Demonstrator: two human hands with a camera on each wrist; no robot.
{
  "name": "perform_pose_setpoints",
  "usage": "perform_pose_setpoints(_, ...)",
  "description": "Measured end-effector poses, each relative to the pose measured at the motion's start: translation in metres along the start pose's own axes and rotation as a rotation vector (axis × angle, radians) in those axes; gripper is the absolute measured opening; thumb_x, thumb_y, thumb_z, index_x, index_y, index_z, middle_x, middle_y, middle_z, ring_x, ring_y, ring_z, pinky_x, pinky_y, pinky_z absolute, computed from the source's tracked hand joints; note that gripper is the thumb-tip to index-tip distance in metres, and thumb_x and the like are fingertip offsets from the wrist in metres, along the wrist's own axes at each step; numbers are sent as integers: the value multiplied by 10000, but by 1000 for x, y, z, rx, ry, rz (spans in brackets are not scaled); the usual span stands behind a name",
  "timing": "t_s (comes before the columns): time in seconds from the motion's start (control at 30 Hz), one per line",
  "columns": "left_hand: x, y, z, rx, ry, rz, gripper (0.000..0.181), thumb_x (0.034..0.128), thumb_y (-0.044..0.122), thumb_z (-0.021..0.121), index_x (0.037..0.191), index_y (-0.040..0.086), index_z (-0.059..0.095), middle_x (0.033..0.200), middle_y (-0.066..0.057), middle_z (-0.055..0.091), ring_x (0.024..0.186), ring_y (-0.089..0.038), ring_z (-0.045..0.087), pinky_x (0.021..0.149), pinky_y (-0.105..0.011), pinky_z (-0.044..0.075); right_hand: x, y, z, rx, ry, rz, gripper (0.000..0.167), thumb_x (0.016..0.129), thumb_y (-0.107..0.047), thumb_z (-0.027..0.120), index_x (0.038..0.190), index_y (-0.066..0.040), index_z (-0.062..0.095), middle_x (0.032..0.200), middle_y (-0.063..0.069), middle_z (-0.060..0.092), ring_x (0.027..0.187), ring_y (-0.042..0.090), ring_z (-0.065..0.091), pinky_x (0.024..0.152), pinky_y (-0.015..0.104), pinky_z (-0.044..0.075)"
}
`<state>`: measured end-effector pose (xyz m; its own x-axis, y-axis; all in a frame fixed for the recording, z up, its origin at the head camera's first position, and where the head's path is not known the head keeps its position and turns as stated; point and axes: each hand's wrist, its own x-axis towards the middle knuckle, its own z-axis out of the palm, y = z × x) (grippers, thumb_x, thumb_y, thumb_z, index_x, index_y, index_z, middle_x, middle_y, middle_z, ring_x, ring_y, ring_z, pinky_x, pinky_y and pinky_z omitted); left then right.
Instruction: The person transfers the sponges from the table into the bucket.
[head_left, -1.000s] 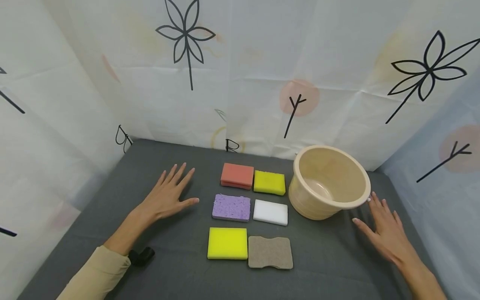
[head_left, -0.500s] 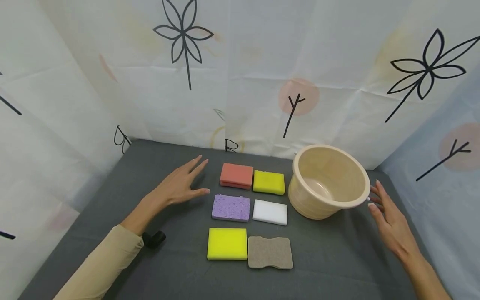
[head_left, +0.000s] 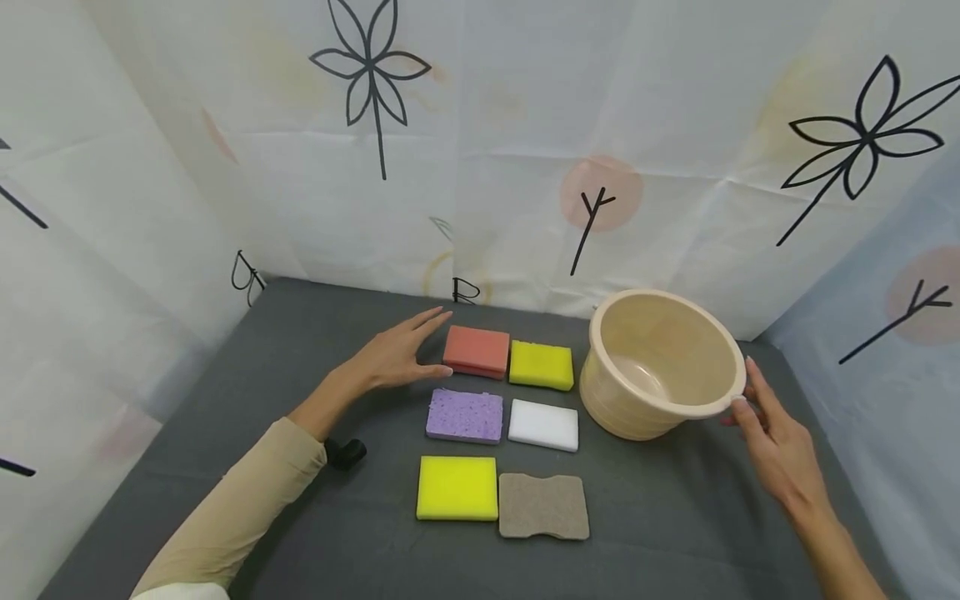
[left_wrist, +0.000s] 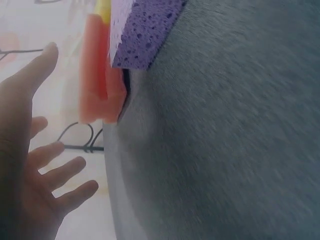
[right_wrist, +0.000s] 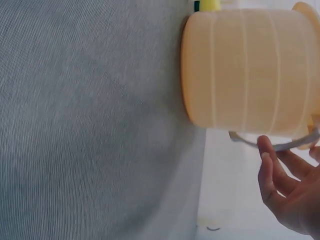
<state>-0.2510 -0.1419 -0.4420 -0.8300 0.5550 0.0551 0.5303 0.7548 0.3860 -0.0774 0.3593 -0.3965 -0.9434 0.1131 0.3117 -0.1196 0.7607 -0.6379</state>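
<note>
With fingers spread, my left hand (head_left: 393,354) hovers at the left of the red sponge (head_left: 476,350), thumb tip near its left edge. In the left wrist view the fingers of that hand (left_wrist: 47,175) hold nothing, beside the red sponge (left_wrist: 102,75). The purple sponge (head_left: 465,417) lies just below it in the head view. My right hand (head_left: 787,450) grips the beige bucket (head_left: 637,412) at its right rim. The right wrist view shows bent fingers of the hand (right_wrist: 295,195) at a grey curved handle (right_wrist: 287,146) on the bucket (right_wrist: 245,70).
A small yellow sponge (head_left: 541,365) and a white one (head_left: 543,425) lie left of the bucket. Nearer are a larger yellow sponge (head_left: 457,488) and a grey-brown pad (head_left: 543,507). Patterned cloth (head_left: 510,225) stands behind the dark table (head_left: 660,533).
My left hand has moved right, up to the red sponge. My right hand has closed in on the bucket's rim and taken hold there. The sponges and bucket stay in place.
</note>
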Motion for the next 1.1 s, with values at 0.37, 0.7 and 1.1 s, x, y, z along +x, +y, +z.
perform_pose_setpoints(0.37, 32, 9, 13, -151, -46, 52, 927, 796, 504, 800, 1554, 205, 358, 1567, -90, 361, 1409, -321, 373, 1089, -564, 349, 7, -11, 7, 328, -40, 67, 641, 1047, -126, 498, 1599, -229, 189, 1530, 304, 319, 889, -98, 633, 721, 131, 526)
perform_pose_setpoints(0.7, 46, 9, 27, -173, -58, 110, 882, 773, 445, 838, 1508, 162, 441, 1482, -97, 470, 1305, -294, 463, 1080, -488, 377, 9, -14, 12, 601, -44, 30, 588, 1051, -91, 472, 1587, -126, 232, 1590, 84, 298, 1109, -36, 570, 763, 144, 528)
perform_pose_setpoints(1.1, 47, 4, 20, -199, -9, 101, 754, 781, 416, 845, 1432, 175, 551, 1387, -81, 568, 1177, -252, 533, 981, -439, 436, 9, -16, 19, 582, -54, 95, 717, 1018, -75, 543, 1607, -161, 142, 1578, 202, 216, 1074, -69, 577, 793, 109, 501)
